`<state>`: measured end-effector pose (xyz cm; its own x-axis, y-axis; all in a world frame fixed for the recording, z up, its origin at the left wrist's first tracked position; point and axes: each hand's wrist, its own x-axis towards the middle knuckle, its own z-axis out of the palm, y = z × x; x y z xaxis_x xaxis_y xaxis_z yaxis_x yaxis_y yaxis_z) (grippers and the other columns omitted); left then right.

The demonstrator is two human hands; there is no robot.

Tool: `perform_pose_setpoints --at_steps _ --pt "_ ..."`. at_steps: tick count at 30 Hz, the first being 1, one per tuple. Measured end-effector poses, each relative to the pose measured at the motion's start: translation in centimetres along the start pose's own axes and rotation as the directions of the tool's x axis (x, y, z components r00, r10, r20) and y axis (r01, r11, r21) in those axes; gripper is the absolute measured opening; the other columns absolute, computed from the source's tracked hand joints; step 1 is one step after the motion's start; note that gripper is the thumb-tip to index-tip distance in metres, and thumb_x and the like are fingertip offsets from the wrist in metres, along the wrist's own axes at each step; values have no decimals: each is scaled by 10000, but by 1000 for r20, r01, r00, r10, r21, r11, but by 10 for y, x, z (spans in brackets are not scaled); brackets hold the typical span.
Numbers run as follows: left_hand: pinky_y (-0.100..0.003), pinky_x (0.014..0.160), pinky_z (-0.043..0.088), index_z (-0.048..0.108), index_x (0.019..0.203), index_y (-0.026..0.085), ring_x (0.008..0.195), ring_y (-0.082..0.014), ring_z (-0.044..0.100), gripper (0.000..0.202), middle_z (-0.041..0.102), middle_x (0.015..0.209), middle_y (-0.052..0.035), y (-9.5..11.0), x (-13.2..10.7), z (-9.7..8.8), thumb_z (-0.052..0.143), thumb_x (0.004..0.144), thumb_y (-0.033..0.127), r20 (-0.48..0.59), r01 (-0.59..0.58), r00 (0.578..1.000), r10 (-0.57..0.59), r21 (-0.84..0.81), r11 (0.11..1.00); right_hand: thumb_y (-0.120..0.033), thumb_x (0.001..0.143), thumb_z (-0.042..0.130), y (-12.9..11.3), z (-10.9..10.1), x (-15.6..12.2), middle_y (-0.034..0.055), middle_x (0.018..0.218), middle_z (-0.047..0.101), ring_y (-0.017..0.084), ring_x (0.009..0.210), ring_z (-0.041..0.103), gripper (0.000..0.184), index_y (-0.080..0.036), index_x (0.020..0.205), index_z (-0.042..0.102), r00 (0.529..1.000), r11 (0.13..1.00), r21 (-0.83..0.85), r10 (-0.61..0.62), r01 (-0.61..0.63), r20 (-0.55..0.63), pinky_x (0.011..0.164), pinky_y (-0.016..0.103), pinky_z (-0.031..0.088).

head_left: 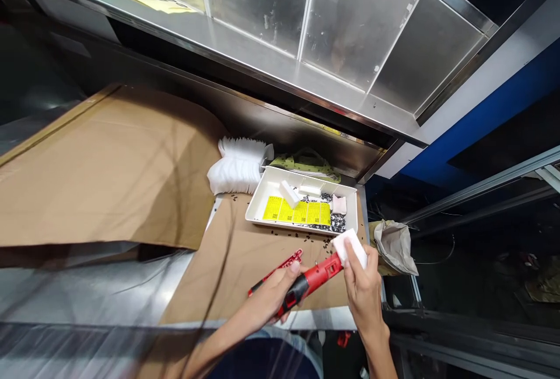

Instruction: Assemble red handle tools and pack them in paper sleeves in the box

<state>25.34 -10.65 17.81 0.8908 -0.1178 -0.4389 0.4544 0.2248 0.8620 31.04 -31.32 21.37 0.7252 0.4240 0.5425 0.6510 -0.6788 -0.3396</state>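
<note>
Closest to me, at the near edge of the desk (131, 291), the left hand (273, 294) has its fingers wrapped tight round a red power screwdriver (312, 279), its nose aimed away toward the right. The right hand (363, 291) pinches a small white block (350, 248) in closed fingers and holds it against the tool's tip, just above the cardboard sheet (258, 262) covering this end of the desk.

Beyond the hands, toward the far right corner, sits a white tray (258, 204). It holds yellow labels (296, 211), a heap of small dark screws (336, 223) and a few more white blocks (289, 193). Loose screws (301, 238) are scattered on the cardboard in front of it. A stack of white sheets (238, 166) lies at the tray's left, and a crumpled paper bag (394, 245) hangs off the desk's right edge.

I'd judge the work mid-run: one block is at the driver and others wait in the tray. No finished pieces can be picked out, and I cannot tell whether a screw is seated in this block.
</note>
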Motion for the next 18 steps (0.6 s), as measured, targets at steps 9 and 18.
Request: perform_pose_setpoints --at_steps 9,18 --pt "-170 305 181 664 1176 126 333 -78 466 865 639 589 2 13 -2 3 470 780 870 -9 19 1000 -20 -108 994 -233 1028 419 -4 18 3 109 1137 532 179 904 656 447 -285 1453 547 996 997 -15 75 -75 -40 690 270 547" --pt "-89 312 131 573 1236 161 342 -13 382 601 626 642 -1 30 -9 2 440 957 676 134 278 960 -244 -480 832 -226 1029 426 0 32 17 111 1136 511 205 1030 616 437 -255 1446 552 980 996 60 72 -62 -185 814 334 549"
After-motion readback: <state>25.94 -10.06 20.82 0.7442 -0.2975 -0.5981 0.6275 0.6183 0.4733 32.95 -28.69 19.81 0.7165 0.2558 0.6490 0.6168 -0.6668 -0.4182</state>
